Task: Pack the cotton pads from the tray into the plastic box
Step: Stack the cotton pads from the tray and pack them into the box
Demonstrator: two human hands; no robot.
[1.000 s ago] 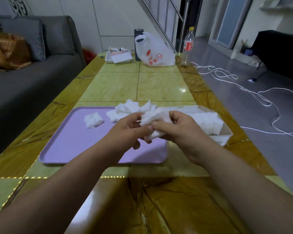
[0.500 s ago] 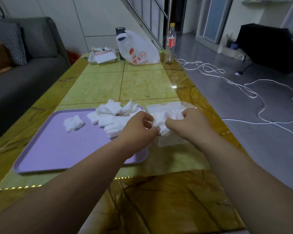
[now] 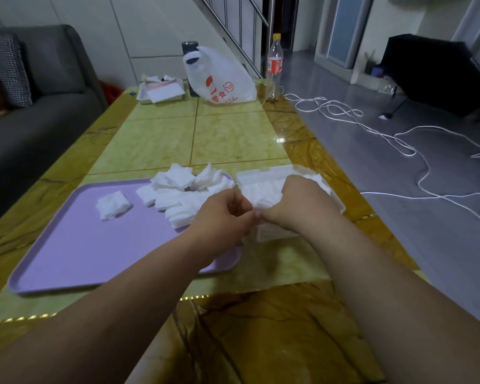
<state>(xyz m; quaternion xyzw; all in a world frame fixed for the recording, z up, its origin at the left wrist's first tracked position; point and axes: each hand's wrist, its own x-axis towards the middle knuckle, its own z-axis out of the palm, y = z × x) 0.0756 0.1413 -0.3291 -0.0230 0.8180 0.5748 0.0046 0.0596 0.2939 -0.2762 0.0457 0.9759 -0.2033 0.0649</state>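
Note:
A lilac tray (image 3: 75,253) lies on the table with a heap of white cotton pads (image 3: 178,189) at its far right corner and one small clump (image 3: 112,205) apart to the left. A clear plastic box (image 3: 263,173) stands just right of the tray, filled with white pads. My right hand (image 3: 302,202) rests over the box, fingers curled down onto a bundle of pads (image 3: 261,194) inside it. My left hand (image 3: 223,217) is at the box's near left corner, fingertips pinched against the same bundle and touching my right hand.
At the table's far end stand a white plastic bag (image 3: 222,79), a dark tumbler (image 3: 189,48), a soda bottle (image 3: 274,65) and a small white tray of papers (image 3: 161,91). A grey sofa (image 3: 39,106) runs along the left. White cable (image 3: 399,145) loops over the floor at right.
Both hands carried the bundle of pads from above the tray's right edge to the box and lowered it in. The camera view shifted slightly.

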